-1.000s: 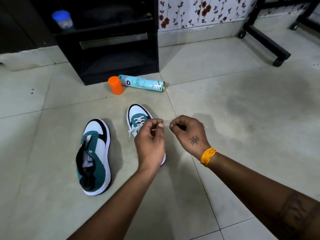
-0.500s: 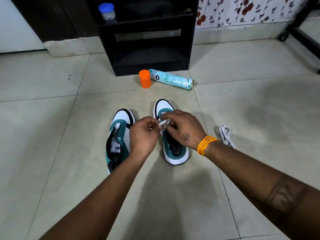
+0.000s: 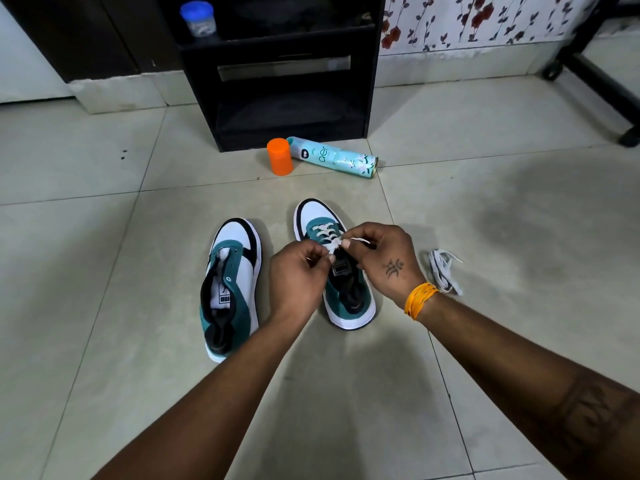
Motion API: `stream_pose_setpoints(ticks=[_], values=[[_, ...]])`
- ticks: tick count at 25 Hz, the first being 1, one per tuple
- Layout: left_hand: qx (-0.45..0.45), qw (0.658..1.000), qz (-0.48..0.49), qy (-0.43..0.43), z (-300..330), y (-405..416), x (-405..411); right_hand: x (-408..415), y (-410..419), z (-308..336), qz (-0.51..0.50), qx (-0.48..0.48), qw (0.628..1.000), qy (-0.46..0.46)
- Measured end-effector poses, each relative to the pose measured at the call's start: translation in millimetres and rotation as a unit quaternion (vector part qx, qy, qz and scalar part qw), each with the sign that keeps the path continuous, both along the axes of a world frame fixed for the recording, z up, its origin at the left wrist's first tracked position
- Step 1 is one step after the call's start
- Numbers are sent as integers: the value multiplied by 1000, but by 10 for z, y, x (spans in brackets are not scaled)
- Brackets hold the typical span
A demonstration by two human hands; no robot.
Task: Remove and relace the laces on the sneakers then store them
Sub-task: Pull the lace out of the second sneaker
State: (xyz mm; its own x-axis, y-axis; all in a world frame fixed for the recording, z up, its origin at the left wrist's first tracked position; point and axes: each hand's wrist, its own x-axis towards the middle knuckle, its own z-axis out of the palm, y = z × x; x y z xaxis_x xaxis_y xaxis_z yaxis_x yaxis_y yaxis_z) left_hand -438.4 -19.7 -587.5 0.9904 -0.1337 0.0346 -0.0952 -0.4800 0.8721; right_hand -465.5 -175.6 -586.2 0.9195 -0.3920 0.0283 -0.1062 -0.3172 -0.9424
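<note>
Both hands at laced sneaker, floor level.
Left hand (image 3: pixel 300 271) and right hand (image 3: pixel 379 259) pinch lace (image 3: pixel 334 243) over right sneaker (image 3: pixel 337 268); unlaced sneaker (image 3: pixel 231 285) beside; loose lace (image 3: pixel 443 270) apart.

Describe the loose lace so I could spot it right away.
Start at the black cabinet by the wall, then come down the tiled floor to the two sneakers. The loose lace lies bunched on the floor beside the right hand, a pale tangle threaded through neither shoe.

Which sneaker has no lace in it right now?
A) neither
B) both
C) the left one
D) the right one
C: the left sneaker shows bare eyelets, while the right sneaker has white lacing that both hands pinch, and a loose lace lies on the floor.
</note>
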Motion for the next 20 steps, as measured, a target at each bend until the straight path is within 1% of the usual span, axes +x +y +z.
stream_pose_setpoints(ticks=[2, 4, 6, 7, 9, 10, 12, 14, 16, 17, 19, 20], values=[[-6, 999, 32, 23, -44, 63, 43, -38, -65, -24, -19, 10, 1000, 10], [-9, 994, 93, 61, -104, 170, 96, -77, -172, -70, -67, 18, 997, 30], [18, 987, 140, 75, -146, 273, 125, -110, -267, -109, -103, 3, 993, 54], [30, 986, 145, 77, -156, 307, 129, -120, -295, -127, -102, -15, 993, 64], [50, 990, 118, 57, -141, 306, 127, -148, -269, -94, -68, -83, 992, 68], [59, 993, 90, 38, -116, 275, 118, -155, -239, -68, -40, -135, 989, 51], [74, 997, 19, -9, -74, 179, 107, -134, -187, -7, 44, -231, 972, 11], [72, 995, -36, -61, -27, 74, 103, -66, -133, 30, 109, -279, 954, -10], [53, 993, -55, -94, -34, 27, 118, -4, -80, 28, 116, -310, 944, -22], [47, 993, -53, -96, -32, 28, 126, 7, -80, 22, 109, -318, 941, -29], [43, 996, -28, -73, -47, 83, 165, -15, -129, 15, 81, -316, 945, -36], [49, 997, 1, -57, -65, 135, 193, -43, -183, 6, 53, -314, 947, -30]])
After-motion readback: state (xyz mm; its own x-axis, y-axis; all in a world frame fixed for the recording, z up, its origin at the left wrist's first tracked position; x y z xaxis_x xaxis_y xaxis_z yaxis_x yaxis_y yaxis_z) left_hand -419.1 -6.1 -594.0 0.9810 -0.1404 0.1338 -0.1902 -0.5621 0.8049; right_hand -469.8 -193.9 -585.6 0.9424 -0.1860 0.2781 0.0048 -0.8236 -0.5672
